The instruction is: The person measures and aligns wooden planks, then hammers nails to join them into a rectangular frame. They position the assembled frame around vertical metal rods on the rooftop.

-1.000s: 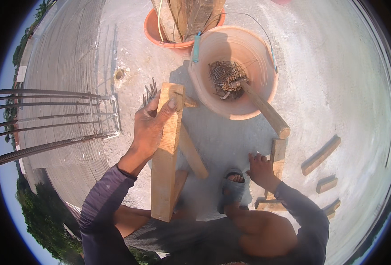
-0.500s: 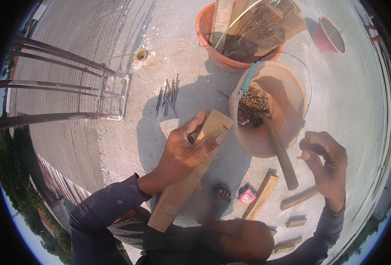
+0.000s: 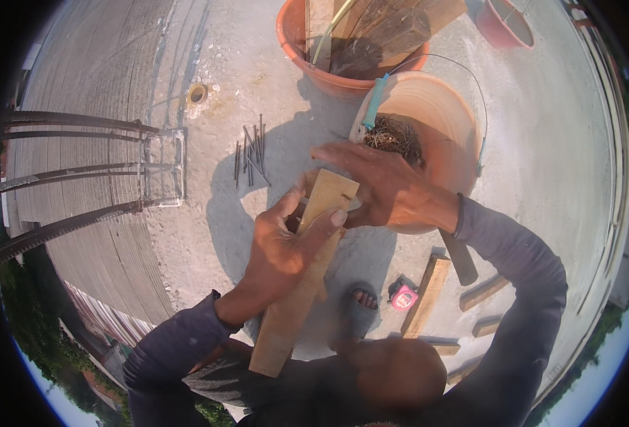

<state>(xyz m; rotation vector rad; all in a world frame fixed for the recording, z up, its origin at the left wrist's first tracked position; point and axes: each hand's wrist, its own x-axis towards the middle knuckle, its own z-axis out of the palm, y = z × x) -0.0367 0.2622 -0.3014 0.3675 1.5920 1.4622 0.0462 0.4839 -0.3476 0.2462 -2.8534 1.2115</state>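
My left hand (image 3: pixel 279 245) is closed round a flat wooden board (image 3: pixel 286 320), thumb on its top face, the board slanting away from me. Part of another wood piece shows beneath it. My right hand (image 3: pixel 392 185) reaches across to the board's far end, its fingers stretched out leftward past the end and its thumb mostly hidden. Behind that hand stands an orange bucket (image 3: pixel 464 114) with a heap of nails (image 3: pixel 392 135) inside. A wooden handle (image 3: pixel 459 260) sticks out over the bucket's near rim; my right hand and forearm cover part of it.
Several long nails (image 3: pixel 254 153) lie on the concrete left of the bucket. A pink tape measure (image 3: pixel 403 295) and wood offcuts (image 3: pixel 427 295) lie near my sandalled foot (image 3: pixel 360 306). Beyond are a basin (image 3: pixel 293 43) of boards and a pink bucket (image 3: pixel 496 25). Rebar (image 3: pixel 80 171) juts at left.
My right hand has swung left from beside the bucket to the board's far end, its fingers now stretched out. My left hand keeps the board. The view has shifted slightly.
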